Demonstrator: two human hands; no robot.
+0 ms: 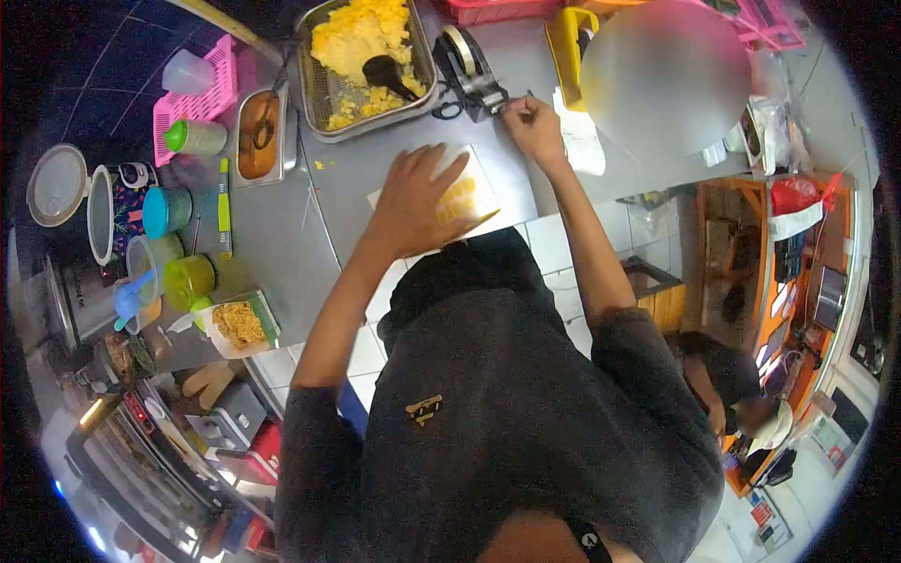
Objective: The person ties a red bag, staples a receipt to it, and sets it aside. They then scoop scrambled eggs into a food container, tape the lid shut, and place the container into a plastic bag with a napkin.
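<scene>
- Head view: we have the left hand spread wide over a yellow-and-white packet at the near edge of the surface.
- Our right hand curls at the tape dispenser; whether it grips anything, we can't tell.
- Careful: a slack left palm could let that packet slide off the edge!
- Beyond, a metal tray holds crumbly yellow food and a black scoop; left of it, a pan holds orange-brown sauce.
</scene>
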